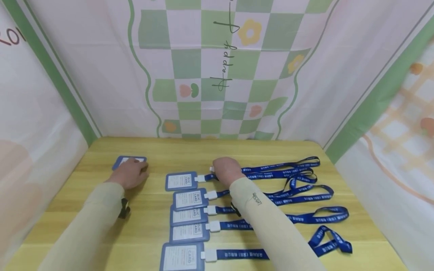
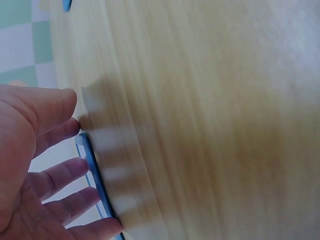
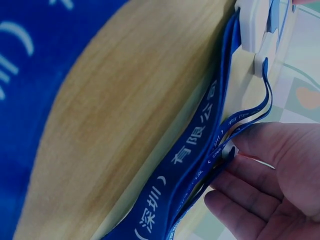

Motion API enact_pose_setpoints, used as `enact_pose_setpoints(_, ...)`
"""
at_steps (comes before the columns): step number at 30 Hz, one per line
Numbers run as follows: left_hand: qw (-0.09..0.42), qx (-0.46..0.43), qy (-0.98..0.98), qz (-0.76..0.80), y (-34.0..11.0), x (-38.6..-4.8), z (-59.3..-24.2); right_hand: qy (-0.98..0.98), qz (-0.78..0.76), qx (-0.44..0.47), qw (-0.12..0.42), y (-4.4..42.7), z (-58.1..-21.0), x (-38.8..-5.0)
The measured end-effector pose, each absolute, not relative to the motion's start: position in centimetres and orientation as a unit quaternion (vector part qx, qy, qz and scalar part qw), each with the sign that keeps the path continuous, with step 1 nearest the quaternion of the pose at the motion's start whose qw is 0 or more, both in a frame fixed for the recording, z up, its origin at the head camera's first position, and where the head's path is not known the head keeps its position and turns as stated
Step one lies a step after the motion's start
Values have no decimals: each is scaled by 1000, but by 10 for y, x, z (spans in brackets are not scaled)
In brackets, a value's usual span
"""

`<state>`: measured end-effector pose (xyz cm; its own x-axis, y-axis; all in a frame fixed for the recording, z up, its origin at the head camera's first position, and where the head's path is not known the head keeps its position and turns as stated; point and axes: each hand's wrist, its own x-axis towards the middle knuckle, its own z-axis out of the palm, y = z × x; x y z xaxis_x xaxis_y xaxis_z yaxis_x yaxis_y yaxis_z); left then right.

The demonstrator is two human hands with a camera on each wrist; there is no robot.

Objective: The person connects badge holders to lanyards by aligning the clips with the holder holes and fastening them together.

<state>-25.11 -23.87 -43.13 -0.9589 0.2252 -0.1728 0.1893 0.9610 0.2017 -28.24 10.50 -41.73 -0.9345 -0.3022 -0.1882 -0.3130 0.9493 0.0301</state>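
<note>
At the back left of the table, my left hand [image 1: 130, 174] rests over a blue-rimmed card holder [image 1: 116, 162]. In the left wrist view its fingers [image 2: 82, 167] lie loosely across the holder's edge, the thumb apart from it. My right hand [image 1: 228, 171] pinches a blue lanyard [image 1: 271, 166] by its white clip end [image 1: 211, 169], between thumb and fingers in the right wrist view. Just in front of that hand, another card holder [image 1: 181, 181] is joined by a white clip to its own lanyard.
Several more card holders [image 1: 190, 198] lie in a column towards the front, some overlapping. Their lanyards [image 1: 237, 255] stretch right, looped at the ends. Fabric walls [image 1: 217, 75] enclose the wooden table [image 1: 142, 233] at the back and sides.
</note>
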Motion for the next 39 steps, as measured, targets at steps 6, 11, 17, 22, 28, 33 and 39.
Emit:
enact_pose_setpoints(6,85,99,987,97,-233,-249,-430,983,26,-158,88,106,-415,-282)
enact_pose_setpoints(11,73,104,987,96,-231,-247,-431,983,29,-159,87,107,-415,-283)
enact_pose_setpoints(17,65,112,987,100,-229,-247,-429,983,28,-157,90,108,-415,-282)
enact_pose_setpoints(22,70,114,985,106,-230,-247,-430,983,23,-157,96,107,-414,-281)
enact_pose_setpoints(28,67,113,985,110,-230,-247,-434,983,17,-155,95,106,-412,-281)
enact_pose_setpoints(33,53,131,985,95,-231,-246,-436,983,22,-159,88,106,-415,-281)
enact_pose_setpoints(39,51,141,985,83,-230,-244,-434,983,20,-161,88,106,-416,-282)
